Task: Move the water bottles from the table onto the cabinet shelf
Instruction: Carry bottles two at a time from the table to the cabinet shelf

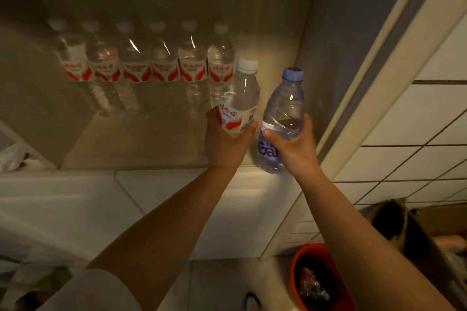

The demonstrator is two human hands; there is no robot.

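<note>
Both arms reach up to a cabinet shelf. The left hand is wrapped around the bottom half of a clear bottle with a white cap. Its label is white with red swirls and red writing that is too small to read. The right hand is wrapped around the middle of a clear bottle with a blue cap. Its label is pale blue, and the letters "Ga" show in purple; the hand hides the other letters. The two bottles are side by side, tipped a little, at the right end of the shelf near the front edge. I cannot tell if they touch the shelf. Farther back on the shelf, a row of six bottles stands upright, close together. They have white caps and the same red and white labels. Down by the floor on the right is a red bin with dark stuff in it.
</note>
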